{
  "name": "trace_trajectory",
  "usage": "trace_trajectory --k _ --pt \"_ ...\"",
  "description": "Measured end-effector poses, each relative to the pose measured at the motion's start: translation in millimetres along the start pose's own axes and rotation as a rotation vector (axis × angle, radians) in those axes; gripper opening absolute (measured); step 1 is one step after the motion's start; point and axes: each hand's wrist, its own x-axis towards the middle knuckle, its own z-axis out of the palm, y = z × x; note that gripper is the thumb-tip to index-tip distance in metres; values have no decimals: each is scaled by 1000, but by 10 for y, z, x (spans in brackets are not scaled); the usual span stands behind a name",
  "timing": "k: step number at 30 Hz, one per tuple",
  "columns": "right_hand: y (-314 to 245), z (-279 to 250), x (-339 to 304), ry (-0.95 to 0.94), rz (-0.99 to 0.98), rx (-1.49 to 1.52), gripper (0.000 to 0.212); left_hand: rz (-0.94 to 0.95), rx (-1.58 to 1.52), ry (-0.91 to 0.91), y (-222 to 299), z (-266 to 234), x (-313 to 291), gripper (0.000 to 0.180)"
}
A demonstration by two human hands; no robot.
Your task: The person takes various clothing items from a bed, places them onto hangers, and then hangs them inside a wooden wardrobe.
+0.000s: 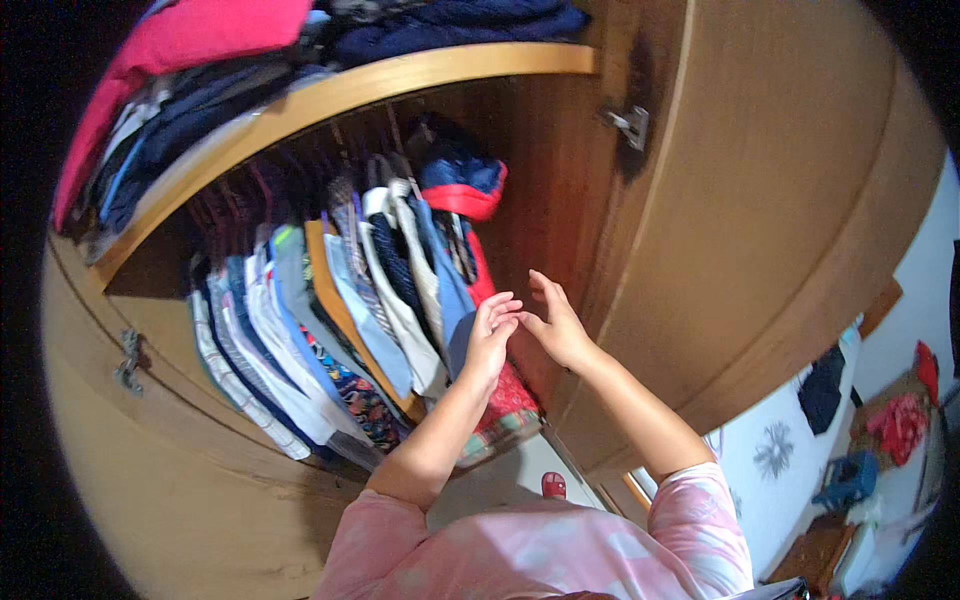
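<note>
left hand (pixel 490 335), right hand (pixel 557 325): grip half-open, empty | near long blue cloth garment (pixel 450 272) | likely light, limp; best held at its shoulders

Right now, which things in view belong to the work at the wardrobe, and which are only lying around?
Likely in the work: left hand, right hand, both empty; hanging clothes; open wardrobe.

Apparently just lying around: crumpled red cloth; blue stool-like thing.

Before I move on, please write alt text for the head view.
Left hand and right hand, both bare and seemingly empty, are raised close together before an open wardrobe of hanging clothes; more clothes lie on the wooden shelf above.
</note>
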Motion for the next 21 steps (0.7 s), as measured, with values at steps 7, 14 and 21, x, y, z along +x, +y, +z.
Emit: trace_trajectory --k 7,14,21 --pt "326 -751 -1253 98 155 20 56 -254 -115 -300 -603 984 -424 16" --pt "245 -1300 -2345 84 334 32 45 -448 23 -543 -865 1710 -1085 8" --pt "369 -2162 -3537 64 491 -15 48 -585 44 -700 -1393 2729 -1896 8"
